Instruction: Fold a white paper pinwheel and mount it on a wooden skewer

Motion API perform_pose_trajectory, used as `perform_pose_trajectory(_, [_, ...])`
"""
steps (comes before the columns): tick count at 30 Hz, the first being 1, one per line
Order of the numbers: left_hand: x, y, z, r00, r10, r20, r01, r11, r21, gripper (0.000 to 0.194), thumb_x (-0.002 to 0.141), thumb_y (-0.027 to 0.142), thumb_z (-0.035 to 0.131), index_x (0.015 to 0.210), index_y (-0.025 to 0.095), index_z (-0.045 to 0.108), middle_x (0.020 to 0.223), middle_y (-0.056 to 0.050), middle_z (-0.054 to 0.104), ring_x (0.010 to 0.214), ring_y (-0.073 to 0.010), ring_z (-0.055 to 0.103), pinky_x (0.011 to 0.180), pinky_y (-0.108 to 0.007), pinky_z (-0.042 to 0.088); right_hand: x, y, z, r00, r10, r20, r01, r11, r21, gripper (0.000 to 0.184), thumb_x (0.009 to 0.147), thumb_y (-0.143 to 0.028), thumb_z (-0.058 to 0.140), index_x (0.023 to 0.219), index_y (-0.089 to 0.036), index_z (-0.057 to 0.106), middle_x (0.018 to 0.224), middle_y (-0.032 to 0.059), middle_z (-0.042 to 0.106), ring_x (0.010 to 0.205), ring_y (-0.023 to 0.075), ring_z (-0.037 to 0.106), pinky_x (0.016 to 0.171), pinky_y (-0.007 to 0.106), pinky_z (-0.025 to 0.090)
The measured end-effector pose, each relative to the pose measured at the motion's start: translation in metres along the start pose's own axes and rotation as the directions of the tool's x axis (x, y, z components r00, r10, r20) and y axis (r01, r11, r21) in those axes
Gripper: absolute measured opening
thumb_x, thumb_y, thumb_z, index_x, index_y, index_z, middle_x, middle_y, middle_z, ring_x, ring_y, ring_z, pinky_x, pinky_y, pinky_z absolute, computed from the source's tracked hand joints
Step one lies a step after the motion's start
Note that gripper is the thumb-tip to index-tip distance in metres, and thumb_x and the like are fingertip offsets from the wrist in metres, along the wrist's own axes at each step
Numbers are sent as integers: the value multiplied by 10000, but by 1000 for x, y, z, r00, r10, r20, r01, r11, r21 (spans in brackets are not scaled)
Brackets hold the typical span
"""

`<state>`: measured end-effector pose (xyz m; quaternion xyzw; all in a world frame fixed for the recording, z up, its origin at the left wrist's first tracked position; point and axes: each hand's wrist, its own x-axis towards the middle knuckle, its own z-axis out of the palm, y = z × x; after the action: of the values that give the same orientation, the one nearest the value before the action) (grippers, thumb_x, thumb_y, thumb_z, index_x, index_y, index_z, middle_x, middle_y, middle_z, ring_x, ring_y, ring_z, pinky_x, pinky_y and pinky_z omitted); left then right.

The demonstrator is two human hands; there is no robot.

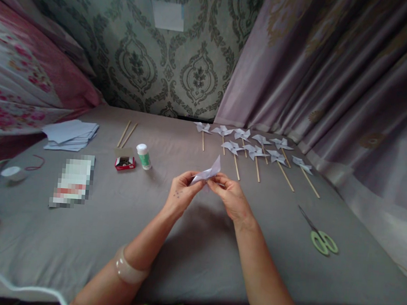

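A folded white paper pinwheel (207, 172) is held up above the cloth, one pointed blade rising to the upper right. My left hand (184, 188) pinches its left side between thumb and fingers. On the other side my right hand (227, 191) grips the paper, with the thumbs close together at its middle. The fingertips behind the paper are partly hidden, and no stick shows on this piece. Beyond my hands to the right, several finished paper pinwheels (255, 152) on wooden sticks lie in two rough rows.
Green-handled scissors (323, 242) lie at right. Left of my hands are a glue stick (143, 156), a small red box (125, 163) of dark bits, two wooden sticks (126, 135), a paper stack (70, 134) and a blurred packet (72, 180). A white cable (9, 285) crosses the lower left.
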<state>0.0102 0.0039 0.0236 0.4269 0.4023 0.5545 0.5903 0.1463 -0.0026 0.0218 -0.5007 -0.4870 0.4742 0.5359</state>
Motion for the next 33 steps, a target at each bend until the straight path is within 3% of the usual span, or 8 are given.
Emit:
perform_pose_trajectory(27, [-2,3,1,998,-34,43,39,993,-108,276,566,278,813,791,146,724,711,-15,699,647,-121,566,646,-238,419,-3,-3,-1,1000,-4,13,3,998,66,221,639,-400,767,753,-212,744,1055,45,586,990,183,573,902,329,449])
perform_pose_trajectory(33, [-1,2,1,998,-30,49,37,990,-136,266,569,272,807,789,150,722,723,-18,707,641,-118,565,650,-238,426,-5,-6,0,999,-43,23,43,999,1,210,673,-402,742,752,-207,736,1022,41,574,974,178,566,899,322,438])
